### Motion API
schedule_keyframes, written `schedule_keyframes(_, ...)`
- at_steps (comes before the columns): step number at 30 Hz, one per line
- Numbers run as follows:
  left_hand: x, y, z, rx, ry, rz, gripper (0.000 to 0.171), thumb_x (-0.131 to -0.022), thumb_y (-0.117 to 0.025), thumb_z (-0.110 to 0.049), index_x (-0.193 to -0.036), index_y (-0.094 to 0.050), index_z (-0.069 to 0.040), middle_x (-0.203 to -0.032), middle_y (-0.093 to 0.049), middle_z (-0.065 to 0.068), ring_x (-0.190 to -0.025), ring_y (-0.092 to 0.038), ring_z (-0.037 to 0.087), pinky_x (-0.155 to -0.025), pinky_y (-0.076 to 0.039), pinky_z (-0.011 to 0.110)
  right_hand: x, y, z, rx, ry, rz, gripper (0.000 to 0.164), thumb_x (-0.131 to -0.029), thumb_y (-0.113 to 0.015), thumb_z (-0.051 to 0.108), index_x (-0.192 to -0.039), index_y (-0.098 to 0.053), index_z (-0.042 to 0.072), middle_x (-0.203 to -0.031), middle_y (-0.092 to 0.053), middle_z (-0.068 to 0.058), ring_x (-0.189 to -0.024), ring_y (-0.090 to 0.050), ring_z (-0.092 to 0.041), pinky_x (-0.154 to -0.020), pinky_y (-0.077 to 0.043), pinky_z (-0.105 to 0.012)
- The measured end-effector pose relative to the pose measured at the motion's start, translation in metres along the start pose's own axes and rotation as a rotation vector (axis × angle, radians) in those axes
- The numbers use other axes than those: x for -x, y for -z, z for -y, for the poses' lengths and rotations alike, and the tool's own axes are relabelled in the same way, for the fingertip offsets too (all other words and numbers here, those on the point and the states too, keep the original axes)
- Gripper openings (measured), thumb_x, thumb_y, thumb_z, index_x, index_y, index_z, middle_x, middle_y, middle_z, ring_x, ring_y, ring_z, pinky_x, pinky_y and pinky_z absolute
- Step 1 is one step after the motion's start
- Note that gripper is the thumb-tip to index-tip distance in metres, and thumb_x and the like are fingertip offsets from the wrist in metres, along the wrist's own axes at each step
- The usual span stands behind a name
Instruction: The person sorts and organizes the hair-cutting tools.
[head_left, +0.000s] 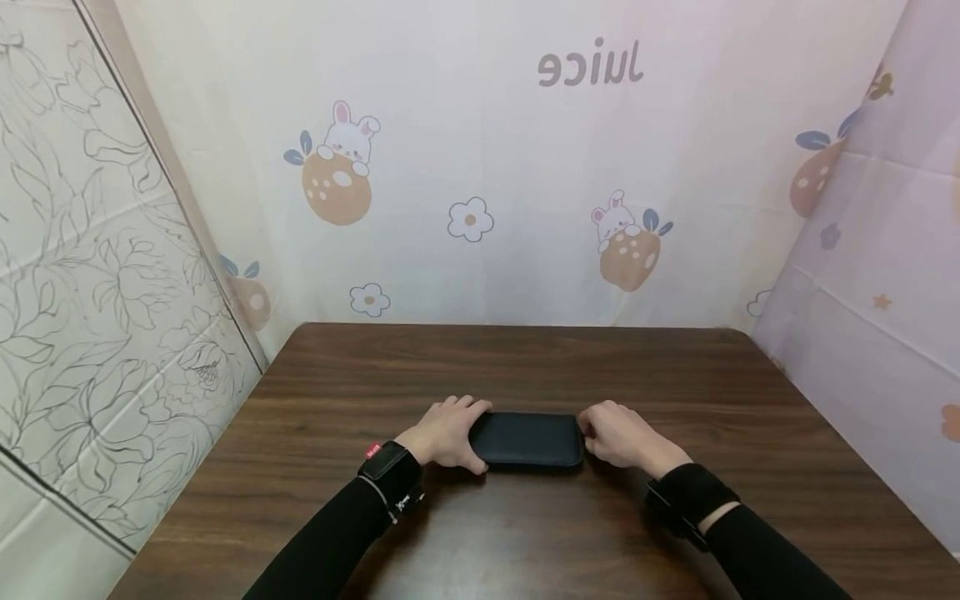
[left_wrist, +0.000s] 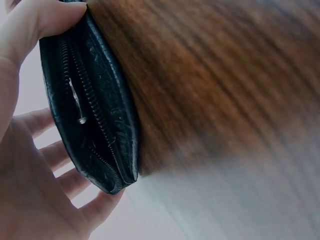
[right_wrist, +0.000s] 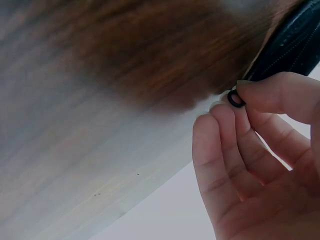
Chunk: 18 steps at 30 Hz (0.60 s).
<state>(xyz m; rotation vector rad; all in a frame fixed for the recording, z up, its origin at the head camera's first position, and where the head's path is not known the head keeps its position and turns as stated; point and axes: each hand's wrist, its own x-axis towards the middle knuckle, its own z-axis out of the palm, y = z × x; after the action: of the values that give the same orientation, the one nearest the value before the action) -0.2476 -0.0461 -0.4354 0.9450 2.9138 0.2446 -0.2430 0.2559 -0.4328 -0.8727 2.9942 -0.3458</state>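
Right fingers [right_wrist: 207, 145] pinch a black ring [right_wrist: 230, 98], left fingers [left_wrist: 100, 207] grip a zippered case [head_left: 525, 439], before mirrored "Juice" lettering [head_left: 597, 68].

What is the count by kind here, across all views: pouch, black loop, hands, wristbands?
Pouch: 1
Black loop: 1
Hands, left and right: 2
Wristbands, left and right: 2
Total: 6

a dark brown wood-grain table [head_left: 480, 367], slightly glossy, with a black zippered case [head_left: 528, 440] on top
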Motion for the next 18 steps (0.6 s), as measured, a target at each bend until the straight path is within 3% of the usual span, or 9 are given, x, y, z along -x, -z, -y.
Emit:
schedule_keyframes(12,0.000,0.001,0.001,0.011,-0.001,0.006,0.092,-0.060,-0.073,-0.057,-0.137,-0.037,-0.021,-0.124,-0.045,0.000,-0.107,-0.041,0.020,-0.088,-0.036,0.041,0.006,0.003,0.010,0.000,-0.030,0.017,0.018,-0.077,-0.060,0.008,-0.066,-0.053,0.020,-0.060,-0.045,0.008,-0.052,-0.041,-0.008,-0.048,-0.037,-0.028)
schedule_keyframes(18,-0.003,-0.001,0.002,0.007,0.006,0.007,0.092,-0.060,-0.073,-0.057,-0.136,-0.037,-0.022,-0.123,-0.045,-0.001,-0.106,-0.040,0.019,-0.087,-0.036,0.040,0.005,0.001,0.010,0.024,0.013,-0.018,0.024,-0.074,-0.056,0.003,-0.059,-0.046,0.018,-0.055,-0.034,0.008,-0.046,-0.032,-0.007,-0.043,-0.027,-0.025)
